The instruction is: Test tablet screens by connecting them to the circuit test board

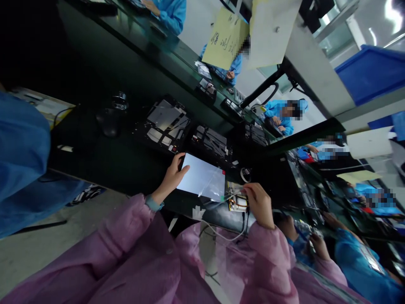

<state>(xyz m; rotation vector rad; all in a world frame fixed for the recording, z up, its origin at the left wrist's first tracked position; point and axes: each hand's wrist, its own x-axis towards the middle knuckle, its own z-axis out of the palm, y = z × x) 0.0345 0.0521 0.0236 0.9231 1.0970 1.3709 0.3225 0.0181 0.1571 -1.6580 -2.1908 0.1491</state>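
My left hand (171,177) grips the near corner of a lit rectangular display panel (198,175), which lies on the dark bench (133,164). A clear plastic film (213,184) covers part of the panel and lifts slightly at one end. My right hand (259,204) pinches a thin cable (232,196) just above a small circuit board (238,202). The cable runs between the board and the panel, though its exact connection is hidden. Pale wires (223,234) hang from the bench edge below the board.
Black trays of flat parts (166,124) line the bench beyond the panel. A computer mouse (109,122) and a tape roll (245,174) sit nearby. Blue-sleeved co-workers work at adjacent benches, one person's hands (303,236) close on my right. A blue crate (370,74) stands far right.
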